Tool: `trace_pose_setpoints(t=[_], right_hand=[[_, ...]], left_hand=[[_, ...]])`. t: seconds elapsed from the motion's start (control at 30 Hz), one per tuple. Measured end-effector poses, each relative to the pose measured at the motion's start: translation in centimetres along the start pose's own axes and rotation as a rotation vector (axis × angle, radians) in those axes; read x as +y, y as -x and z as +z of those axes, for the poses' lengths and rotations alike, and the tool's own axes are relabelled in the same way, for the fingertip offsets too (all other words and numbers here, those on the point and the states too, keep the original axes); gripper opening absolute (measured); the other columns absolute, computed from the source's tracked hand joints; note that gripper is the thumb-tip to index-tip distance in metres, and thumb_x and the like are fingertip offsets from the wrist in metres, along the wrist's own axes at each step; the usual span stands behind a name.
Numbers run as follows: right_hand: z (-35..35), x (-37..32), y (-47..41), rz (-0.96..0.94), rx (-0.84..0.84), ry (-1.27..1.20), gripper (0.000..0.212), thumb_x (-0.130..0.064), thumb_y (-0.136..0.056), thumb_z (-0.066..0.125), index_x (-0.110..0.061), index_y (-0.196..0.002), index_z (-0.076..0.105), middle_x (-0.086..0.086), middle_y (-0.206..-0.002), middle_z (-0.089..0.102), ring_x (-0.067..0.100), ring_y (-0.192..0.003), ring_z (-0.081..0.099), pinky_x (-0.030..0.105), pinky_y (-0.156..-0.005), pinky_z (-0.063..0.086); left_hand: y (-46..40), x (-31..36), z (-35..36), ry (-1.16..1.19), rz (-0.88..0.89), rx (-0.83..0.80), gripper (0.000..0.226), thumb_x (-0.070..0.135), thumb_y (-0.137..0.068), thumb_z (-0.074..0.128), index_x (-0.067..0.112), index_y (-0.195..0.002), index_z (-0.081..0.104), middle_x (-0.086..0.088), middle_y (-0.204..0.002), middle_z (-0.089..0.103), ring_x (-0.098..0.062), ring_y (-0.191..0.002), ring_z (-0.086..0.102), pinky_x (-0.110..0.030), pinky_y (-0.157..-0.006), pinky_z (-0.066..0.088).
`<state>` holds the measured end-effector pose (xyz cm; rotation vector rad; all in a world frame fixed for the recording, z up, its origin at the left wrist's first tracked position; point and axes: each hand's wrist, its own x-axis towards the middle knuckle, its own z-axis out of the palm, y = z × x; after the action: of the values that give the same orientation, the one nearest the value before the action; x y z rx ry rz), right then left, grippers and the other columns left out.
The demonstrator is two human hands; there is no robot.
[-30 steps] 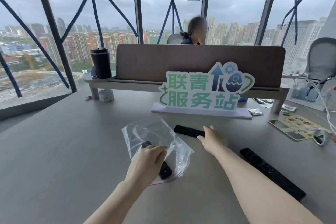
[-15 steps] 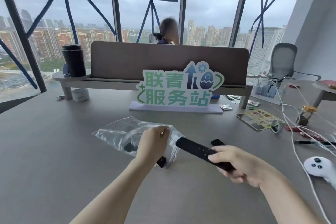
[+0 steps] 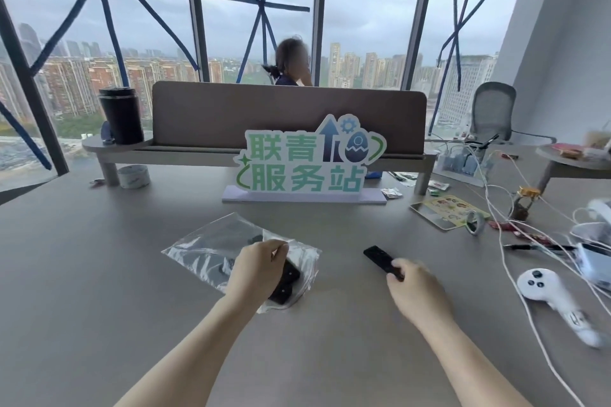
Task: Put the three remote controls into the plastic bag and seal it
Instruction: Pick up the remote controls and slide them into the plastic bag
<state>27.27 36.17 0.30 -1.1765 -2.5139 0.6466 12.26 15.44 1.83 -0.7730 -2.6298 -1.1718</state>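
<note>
A clear plastic bag (image 3: pixel 211 248) lies flat on the grey table (image 3: pixel 99 274), its mouth facing right. My left hand (image 3: pixel 256 269) pinches the upper edge of the mouth and holds it up. Two black remote controls sit in the bag, their near ends (image 3: pixel 288 276) showing at the mouth beside my fingers. The third black remote control (image 3: pixel 378 258) lies on the table to the right of the bag. My right hand (image 3: pixel 418 291) has its fingers curled over that remote's near end, slightly blurred.
A green-lettered sign (image 3: pixel 307 162) stands behind the bag. On the right are a white game controller (image 3: pixel 542 287), white cables (image 3: pixel 496 208), a printed card (image 3: pixel 444 211) and a headset. A tape roll (image 3: pixel 134 176) and a black tumbler (image 3: pixel 120 116) sit far left. A person sits behind the divider.
The remote my right hand carried toward the bag now lies inside it. My right hand has moved right onto the last remote. My left hand still holds the bag's mouth.
</note>
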Motion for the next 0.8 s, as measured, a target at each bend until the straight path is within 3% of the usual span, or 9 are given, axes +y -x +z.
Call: trace_pose_setpoints(t=[0.1, 0.23, 0.33, 0.4, 0.43, 0.5, 0.6, 0.7, 0.8], right_hand=[[-1.5, 2.4, -0.4, 0.133, -0.058, 0.223, 0.044, -0.045, -0.095, 0.048, -0.018, -0.129, 0.052, 0.008, -0.136, 0.048, 0.035, -0.113, 0.060, 0.038, -0.083, 0.045], [-1.8, 3.6, -0.1, 0.145, -0.132, 0.233, 0.042, -0.049, -0.087, 0.060, -0.016, -0.113, 0.054, 0.005, -0.116, 0.060, 0.030, -0.103, 0.063, 0.032, -0.069, 0.042], [-2.5, 3.3, 0.5, 0.087, -0.249, -0.123, 0.032, -0.041, -0.090, 0.059, -0.010, -0.096, 0.055, 0.007, -0.084, 0.062, 0.023, -0.067, 0.061, 0.029, -0.052, 0.036], [-4.1, 2.8, 1.5, 0.114, -0.379, -0.479, 0.025, -0.032, -0.094, 0.057, -0.012, -0.080, 0.051, 0.006, -0.063, 0.052, 0.015, -0.039, 0.041, 0.023, -0.043, 0.028], [-4.9, 2.7, 2.0, 0.125, -0.461, -0.604, 0.024, -0.029, -0.094, 0.055, -0.013, -0.078, 0.049, 0.005, -0.057, 0.047, 0.013, -0.033, 0.030, 0.021, -0.040, 0.023], [-6.0, 2.0, 3.1, 0.113, -0.617, -0.698, 0.019, -0.028, -0.093, 0.053, -0.015, -0.080, 0.048, 0.003, -0.054, 0.042, 0.011, -0.035, 0.017, 0.019, -0.036, 0.018], [-4.6, -0.9, 3.8, 0.050, -0.751, -0.621, 0.021, -0.030, -0.092, 0.054, -0.019, -0.075, 0.049, 0.001, -0.054, 0.040, 0.010, -0.036, 0.017, 0.020, -0.037, 0.016], [-0.1, -5.5, 4.1, 0.019, -0.755, -0.681, 0.022, -0.036, -0.094, 0.057, -0.019, -0.080, 0.053, -0.001, -0.056, 0.045, 0.010, -0.036, 0.023, 0.020, -0.039, 0.018], [3.8, -8.3, 4.2, 0.013, -0.702, -0.840, 0.020, -0.033, -0.097, 0.055, -0.016, -0.093, 0.064, 0.001, -0.070, 0.063, 0.013, -0.037, 0.035, 0.020, -0.037, 0.026]], left_hand=[[0.2, 0.1, 0.4, -0.042, 0.015, -0.003, 0.030, 0.031, -0.093, 0.046, 0.015, -0.088, 0.071, -0.007, -0.081, 0.073, -0.028, -0.080, 0.062, -0.033, -0.061, 0.041], [0.3, -0.2, 0.8, -0.034, -0.002, -0.021, 0.030, 0.030, -0.090, 0.047, 0.013, -0.072, 0.064, -0.008, -0.065, 0.067, -0.033, -0.070, 0.059, -0.034, -0.058, 0.043], [0.4, -0.7, 0.3, -0.029, -0.034, -0.023, 0.028, 0.031, -0.090, 0.047, 0.021, -0.078, 0.070, -0.004, -0.070, 0.070, -0.029, -0.072, 0.061, -0.034, -0.060, 0.046], [0.6, -0.7, -0.2, -0.027, -0.041, 0.000, 0.027, 0.031, -0.092, 0.047, 0.027, -0.090, 0.073, -0.001, -0.081, 0.074, -0.027, -0.081, 0.063, -0.031, -0.061, 0.041], [0.7, -0.7, -0.2, -0.028, -0.034, 0.004, 0.027, 0.032, -0.092, 0.047, 0.028, -0.095, 0.073, 0.000, -0.085, 0.075, -0.026, -0.085, 0.063, -0.030, -0.062, 0.039], [0.8, -0.4, -0.1, -0.038, -0.024, 0.000, 0.027, 0.032, -0.093, 0.047, 0.028, -0.097, 0.073, -0.001, -0.088, 0.075, -0.026, -0.086, 0.063, -0.029, -0.062, 0.037], [0.9, 0.0, -0.3, -0.023, -0.012, -0.009, 0.026, 0.030, -0.092, 0.048, 0.023, -0.089, 0.073, -0.004, -0.080, 0.074, -0.027, -0.079, 0.063, -0.032, -0.062, 0.046], [0.9, -0.3, -0.5, -0.009, -0.004, -0.009, 0.026, 0.031, -0.092, 0.048, 0.024, -0.092, 0.073, -0.002, -0.085, 0.075, -0.026, -0.082, 0.065, -0.034, -0.068, 0.051], [1.1, -0.9, -1.0, 0.009, 0.000, -0.008, 0.026, 0.033, -0.092, 0.048, 0.032, -0.103, 0.071, 0.003, -0.093, 0.075, -0.021, -0.087, 0.066, -0.029, -0.068, 0.047]])
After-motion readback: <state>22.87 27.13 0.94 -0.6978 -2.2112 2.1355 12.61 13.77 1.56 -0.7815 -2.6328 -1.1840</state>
